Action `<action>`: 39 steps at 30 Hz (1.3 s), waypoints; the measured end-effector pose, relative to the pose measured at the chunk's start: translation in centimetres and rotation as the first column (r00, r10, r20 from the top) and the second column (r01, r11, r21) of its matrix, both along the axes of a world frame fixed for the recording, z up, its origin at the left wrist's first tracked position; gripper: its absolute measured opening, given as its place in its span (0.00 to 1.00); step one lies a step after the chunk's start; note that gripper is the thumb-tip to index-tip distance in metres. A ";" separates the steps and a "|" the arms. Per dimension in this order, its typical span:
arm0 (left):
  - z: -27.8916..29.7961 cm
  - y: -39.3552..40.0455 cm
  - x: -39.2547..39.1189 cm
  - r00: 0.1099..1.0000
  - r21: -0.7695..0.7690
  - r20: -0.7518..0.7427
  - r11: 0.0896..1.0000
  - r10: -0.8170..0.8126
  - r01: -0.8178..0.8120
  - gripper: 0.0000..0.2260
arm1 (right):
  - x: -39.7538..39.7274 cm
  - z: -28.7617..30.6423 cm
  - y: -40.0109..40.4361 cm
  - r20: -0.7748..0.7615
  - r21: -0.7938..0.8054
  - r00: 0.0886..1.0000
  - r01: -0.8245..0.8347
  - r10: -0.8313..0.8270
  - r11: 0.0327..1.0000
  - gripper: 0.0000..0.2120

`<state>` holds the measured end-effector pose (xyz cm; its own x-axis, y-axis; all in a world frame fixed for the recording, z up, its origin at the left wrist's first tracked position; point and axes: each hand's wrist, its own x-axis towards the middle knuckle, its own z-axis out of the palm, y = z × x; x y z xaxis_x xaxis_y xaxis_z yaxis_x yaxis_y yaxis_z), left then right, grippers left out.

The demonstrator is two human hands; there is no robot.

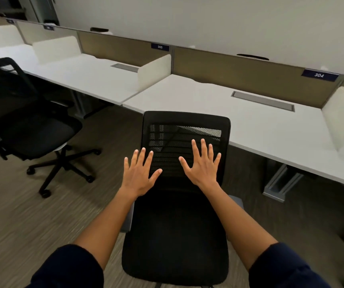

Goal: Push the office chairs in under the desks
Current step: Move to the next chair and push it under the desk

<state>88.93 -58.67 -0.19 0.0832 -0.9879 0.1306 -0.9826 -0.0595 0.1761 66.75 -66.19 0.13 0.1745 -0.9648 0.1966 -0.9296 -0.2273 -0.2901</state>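
A black mesh-back office chair [175, 235] stands right in front of me, its seat toward me and its backrest against the front edge of the white desk [250, 121] labelled 304. My left hand [138, 173] and my right hand [202, 165] are stretched out over the backrest, fingers spread, holding nothing. Whether the palms touch the mesh I cannot tell. A second black office chair [38, 132] stands at the left, pulled out from the desk [88, 75] labelled 305 and turned sideways to it.
White side dividers [154, 69] separate the desks, with a brown back panel [239, 65] behind them. A grey metal desk leg [281, 183] stands under desk 304 to the right of my chair. Carpet floor lies between the two chairs.
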 end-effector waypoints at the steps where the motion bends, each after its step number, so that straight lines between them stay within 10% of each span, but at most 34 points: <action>1: 0.2 -0.8 0.1 1.000 -0.008 0.001 1.000 0.001 -0.001 0.36 | 0.1 0.1 -0.8 -0.005 -0.003 1.000 -0.003 0.003 1.000 0.40; 25: 1.9 -28.1 10.1 0.952 0.049 0.095 0.957 -0.290 0.287 0.33 | 13.3 0.7 -20.8 -0.041 0.028 0.988 0.149 -0.148 0.988 0.39; 39: 1.6 -30.9 12.3 0.894 -0.117 -0.075 0.894 -0.441 0.432 0.24 | 16.9 0.7 -23.5 -0.114 0.076 0.983 0.157 -0.147 0.985 0.26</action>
